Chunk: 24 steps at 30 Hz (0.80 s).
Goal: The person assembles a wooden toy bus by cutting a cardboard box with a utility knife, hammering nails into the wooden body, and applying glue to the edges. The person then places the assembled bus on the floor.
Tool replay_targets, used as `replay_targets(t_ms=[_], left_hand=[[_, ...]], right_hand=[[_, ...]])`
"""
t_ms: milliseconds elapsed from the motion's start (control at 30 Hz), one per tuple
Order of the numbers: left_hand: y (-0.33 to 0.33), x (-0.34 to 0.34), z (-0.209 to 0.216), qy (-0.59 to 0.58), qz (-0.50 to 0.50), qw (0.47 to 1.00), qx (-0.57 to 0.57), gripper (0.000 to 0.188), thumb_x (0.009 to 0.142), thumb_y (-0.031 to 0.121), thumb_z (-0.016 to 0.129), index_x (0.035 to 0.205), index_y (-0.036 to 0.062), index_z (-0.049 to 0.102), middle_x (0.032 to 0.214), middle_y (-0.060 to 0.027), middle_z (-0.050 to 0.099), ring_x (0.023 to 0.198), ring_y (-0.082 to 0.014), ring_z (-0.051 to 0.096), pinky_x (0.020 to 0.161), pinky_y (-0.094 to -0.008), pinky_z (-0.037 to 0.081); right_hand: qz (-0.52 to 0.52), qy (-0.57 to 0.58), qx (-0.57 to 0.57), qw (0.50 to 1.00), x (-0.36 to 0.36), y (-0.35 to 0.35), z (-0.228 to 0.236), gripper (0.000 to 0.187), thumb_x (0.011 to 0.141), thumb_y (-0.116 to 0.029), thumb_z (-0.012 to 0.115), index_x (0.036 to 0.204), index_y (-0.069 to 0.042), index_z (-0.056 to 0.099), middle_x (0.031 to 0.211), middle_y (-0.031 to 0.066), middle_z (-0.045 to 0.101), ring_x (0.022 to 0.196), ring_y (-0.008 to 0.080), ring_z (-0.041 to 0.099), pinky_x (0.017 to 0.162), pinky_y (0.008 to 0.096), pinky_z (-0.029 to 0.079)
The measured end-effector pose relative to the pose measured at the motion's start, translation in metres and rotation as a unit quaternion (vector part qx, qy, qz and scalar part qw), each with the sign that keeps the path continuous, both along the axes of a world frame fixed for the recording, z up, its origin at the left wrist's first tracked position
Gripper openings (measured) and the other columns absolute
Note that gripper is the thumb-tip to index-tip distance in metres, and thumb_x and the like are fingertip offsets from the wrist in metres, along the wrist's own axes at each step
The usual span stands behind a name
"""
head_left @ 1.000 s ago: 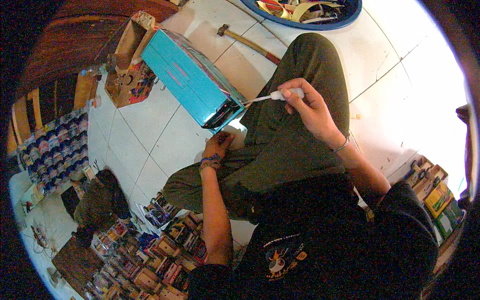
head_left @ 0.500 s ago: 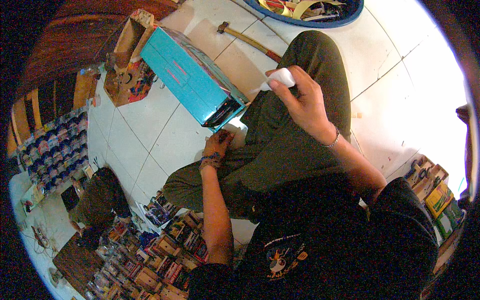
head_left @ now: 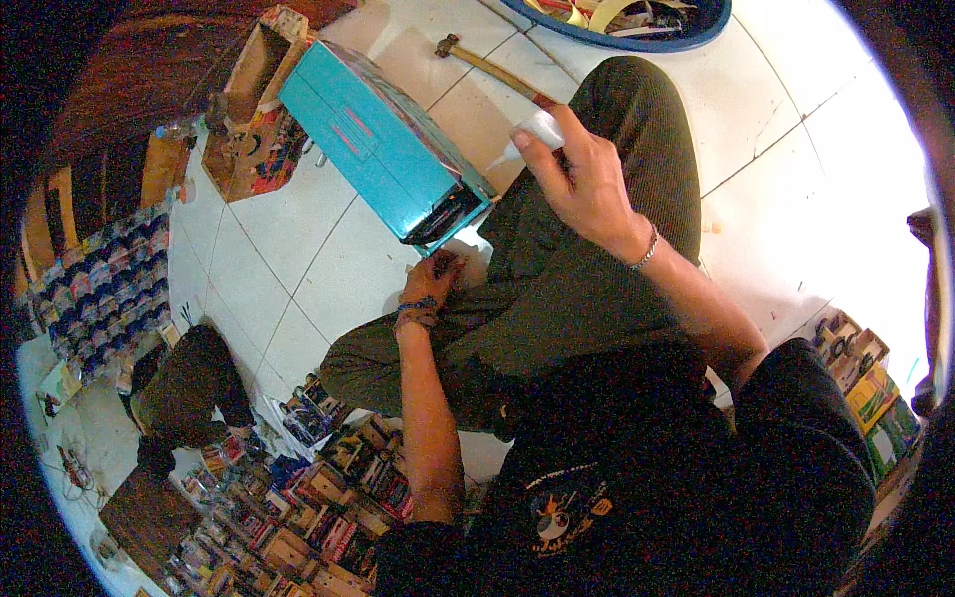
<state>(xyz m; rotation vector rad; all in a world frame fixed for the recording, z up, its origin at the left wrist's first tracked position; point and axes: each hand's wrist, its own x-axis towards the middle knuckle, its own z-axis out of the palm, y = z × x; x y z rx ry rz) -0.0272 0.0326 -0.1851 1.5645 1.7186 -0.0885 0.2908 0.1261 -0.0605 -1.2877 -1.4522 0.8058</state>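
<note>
My right hand (head_left: 587, 184) is closed around a small white squeeze bottle (head_left: 540, 129). The bottle's narrow pointed nozzle tilts down and left, toward the near right edge of a teal box (head_left: 363, 149), and stays apart from it. That box lies on the floor before my crossed legs, with dark contents showing at its near end. Just below this end, my left hand (head_left: 430, 281) has its fingers curled by the box's lower corner. What those fingers hold, if anything, is hidden in shadow.
A hammer (head_left: 492, 70) lies beyond my knee. A blue tub (head_left: 637, 42) of scraps stands at the top. Wooden boxes (head_left: 261, 70) sit past the teal box. Packed wooden pieces (head_left: 298, 517) fill the lower left, near another person (head_left: 194, 388). More boxes (head_left: 875, 398) stand at right.
My right hand has moved left and slightly up with the squeeze bottle, bringing its nozzle closer to the teal box. My left hand stays at the box's lower corner.
</note>
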Motion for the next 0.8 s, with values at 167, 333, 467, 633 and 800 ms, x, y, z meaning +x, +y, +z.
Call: replay_targets(t_ms=[167, 333, 467, 633, 800], left_hand=[[0.001, 0.004, 0.006, 0.011, -0.009, 1.0, 0.013, 0.046, 0.089, 0.048, 0.061, 0.109, 0.0065, 0.066, 0.108, -0.0151, 0.069, 0.103, -0.0345, 0.064, 0.089, -0.0434, 0.049], [0.003, 0.009, 0.016, -0.014, 0.053, 0.997, -0.05, 0.044, 0.09, 0.047, 0.06, 0.108, 0.0071, 0.067, 0.108, -0.015, 0.069, 0.103, -0.0336, 0.064, 0.089, -0.0434, 0.049], [0.006, 0.012, 0.02, 0.002, 0.015, 1.0, -0.022, 0.044, 0.09, 0.047, 0.06, 0.109, 0.0076, 0.067, 0.109, -0.015, 0.069, 0.102, -0.0338, 0.064, 0.089, -0.0435, 0.049], [0.005, 0.014, 0.019, 0.065, 0.042, 0.995, -0.062, 0.046, 0.09, 0.048, 0.06, 0.11, 0.0065, 0.067, 0.11, -0.016, 0.068, 0.104, -0.0339, 0.064, 0.09, -0.0436, 0.049], [0.007, 0.015, 0.02, 0.022, 0.044, 0.997, -0.053, 0.046, 0.089, 0.048, 0.061, 0.109, 0.0066, 0.068, 0.107, -0.0167, 0.069, 0.101, -0.0344, 0.065, 0.089, -0.043, 0.05]], right_hand=[[0.01, -0.008, -0.012, 1.0, -0.007, 0.003, -0.001, 0.025, 0.092, -0.024, 0.063, 0.098, -0.003, 0.051, 0.068, 0.0196, 0.062, 0.059, 0.0371, 0.063, 0.05, 0.0439, 0.049], [0.014, -0.011, 0.006, 1.0, -0.01, 0.004, -0.004, 0.027, 0.093, -0.023, 0.062, 0.094, 0.001, 0.049, 0.067, 0.0186, 0.058, 0.056, 0.033, 0.061, 0.051, 0.0394, 0.045], [0.011, -0.018, 0.006, 1.0, -0.011, 0.004, -0.006, 0.027, 0.093, -0.023, 0.062, 0.093, 0.0, 0.049, 0.068, 0.0193, 0.058, 0.058, 0.0352, 0.061, 0.052, 0.0406, 0.046], [0.022, -0.008, -0.021, 1.0, -0.011, 0.004, -0.005, 0.026, 0.093, -0.023, 0.062, 0.093, -0.001, 0.05, 0.07, 0.0193, 0.059, 0.059, 0.0354, 0.061, 0.053, 0.0405, 0.047], [0.018, -0.015, 0.004, 1.0, -0.015, 0.006, -0.007, 0.025, 0.093, -0.024, 0.062, 0.094, -0.001, 0.051, 0.071, 0.0189, 0.06, 0.06, 0.0352, 0.062, 0.053, 0.0405, 0.048]])
